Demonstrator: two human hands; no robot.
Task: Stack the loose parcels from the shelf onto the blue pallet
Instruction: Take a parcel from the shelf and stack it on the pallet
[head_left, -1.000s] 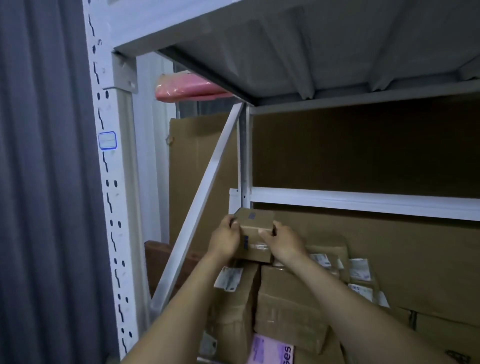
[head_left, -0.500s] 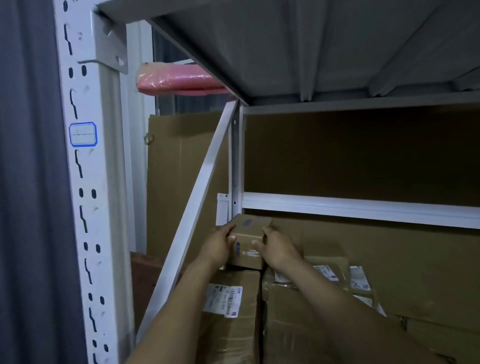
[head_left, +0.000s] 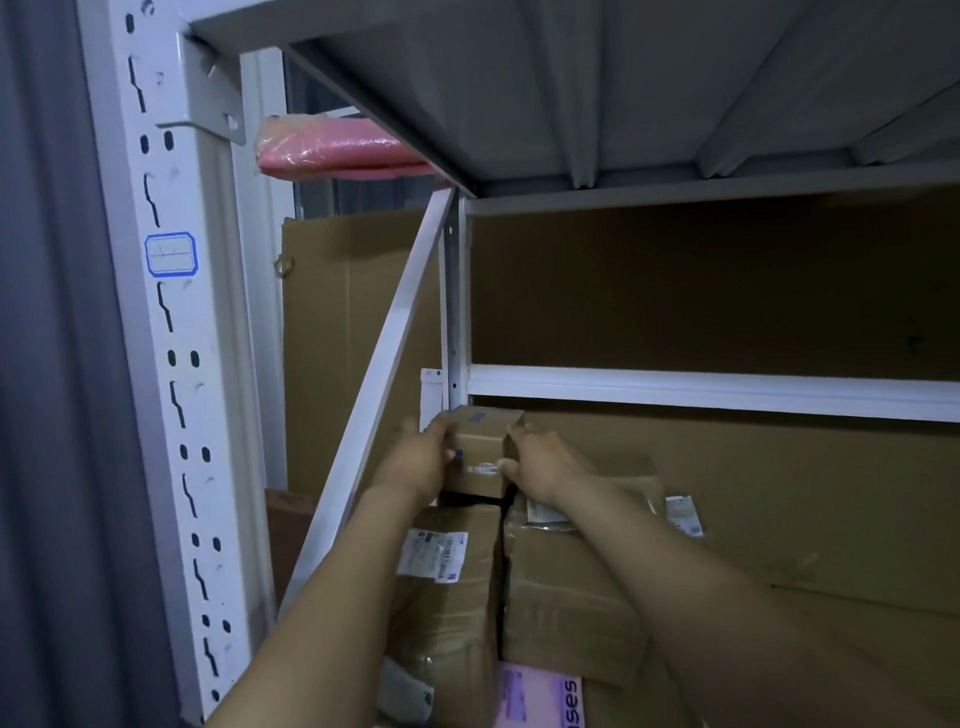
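Observation:
A small brown cardboard parcel (head_left: 480, 447) with a blue mark and clear tape sits atop the pile inside the shelf, at the back left corner. My left hand (head_left: 415, 460) grips its left side and my right hand (head_left: 540, 465) grips its right side, thumbs on the front face. Below it stand two larger brown parcels: a tall one with a white shipping label (head_left: 447, 597) on the left and a wider one (head_left: 566, 597) on the right. A pink parcel with printed letters (head_left: 540, 699) lies at the bottom. The blue pallet is out of view.
A white perforated shelf upright (head_left: 171, 364) rises at the left, with a diagonal brace (head_left: 384, 374) and a horizontal rail (head_left: 727, 389) behind the parcels. The grey shelf deck (head_left: 597, 78) hangs overhead. Flat cardboard sheets (head_left: 701, 291) line the back. A pink wrapped bundle (head_left: 332, 150) lies higher up.
The view has shifted closer to the shelf. Both hands keep their hold on the small parcel, which has stayed at the top of the pile.

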